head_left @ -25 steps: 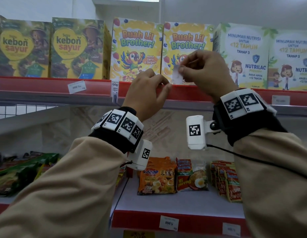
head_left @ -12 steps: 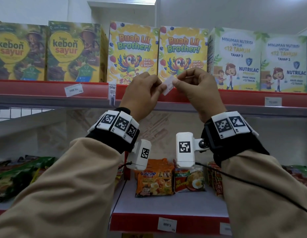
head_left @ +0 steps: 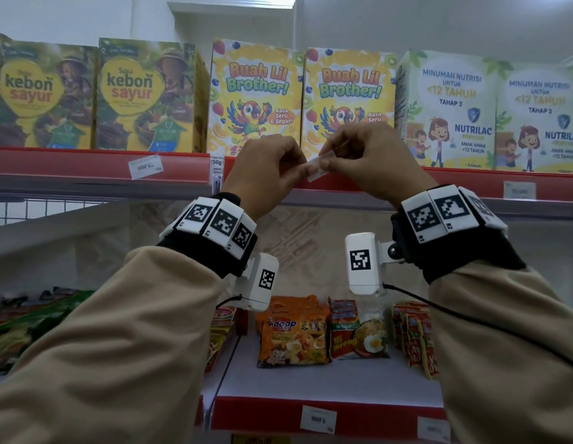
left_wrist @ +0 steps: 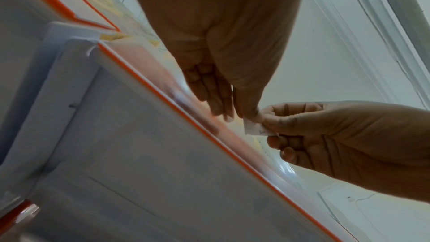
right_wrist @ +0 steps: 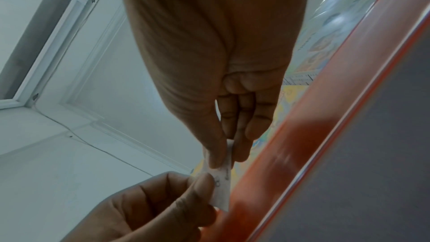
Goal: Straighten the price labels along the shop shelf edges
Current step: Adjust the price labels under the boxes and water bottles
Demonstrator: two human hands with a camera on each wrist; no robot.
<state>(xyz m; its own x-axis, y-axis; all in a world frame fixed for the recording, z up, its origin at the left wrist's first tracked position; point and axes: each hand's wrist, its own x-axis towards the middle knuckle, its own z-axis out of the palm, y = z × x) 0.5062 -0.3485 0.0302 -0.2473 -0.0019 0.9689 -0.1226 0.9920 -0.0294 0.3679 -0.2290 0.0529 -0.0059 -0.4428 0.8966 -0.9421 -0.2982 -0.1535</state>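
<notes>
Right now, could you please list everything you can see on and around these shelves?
Kebon Sayur boxes: two, green-yellow, top shelf left.
Buah Lil Brother boxes: two, yellow, top shelf middle.
Nutrilac boxes: two, pale green, top shelf right.
Held price label: one, white, between both hands, at the red shelf edge.
Other price labels: four, white, on shelf edges; this one tilted.
Noodle packets: several, orange and red, lower shelf.
Left hand: pinches the label.
Right hand: pinches the label.
</notes>
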